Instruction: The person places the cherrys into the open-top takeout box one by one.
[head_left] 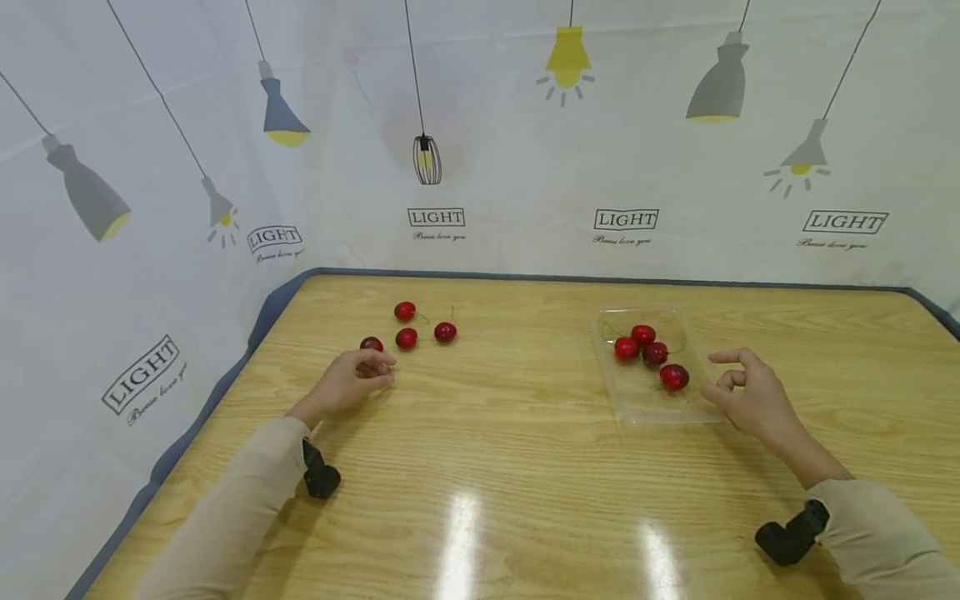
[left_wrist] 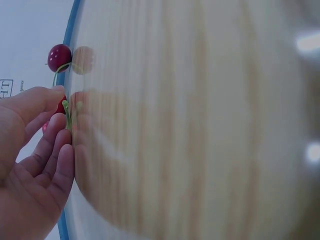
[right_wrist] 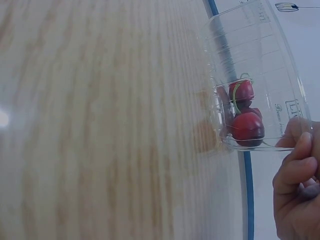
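Note:
In the head view my left hand (head_left: 351, 382) is at the left of the table beside a dark red cherry (head_left: 371, 343), which it partly hides. Its thumb and fingers are loosely bent with a gap between them, and nothing held shows there. In the left wrist view a red cherry (left_wrist: 61, 105) with a green stem appears behind the fingertips. My right hand (head_left: 757, 400) pinches the right rim of a clear plastic container (head_left: 626, 404). Several red cherries lie inside it, one of them (head_left: 673, 377) nearest the hand.
Past the left hand lie more cherries: one at the back (head_left: 405, 311), one in front of it (head_left: 407, 337), and a darker one (head_left: 446, 332) to the right. The wooden table (head_left: 495, 450) ends at a white printed curtain (head_left: 510, 167) behind and at left.

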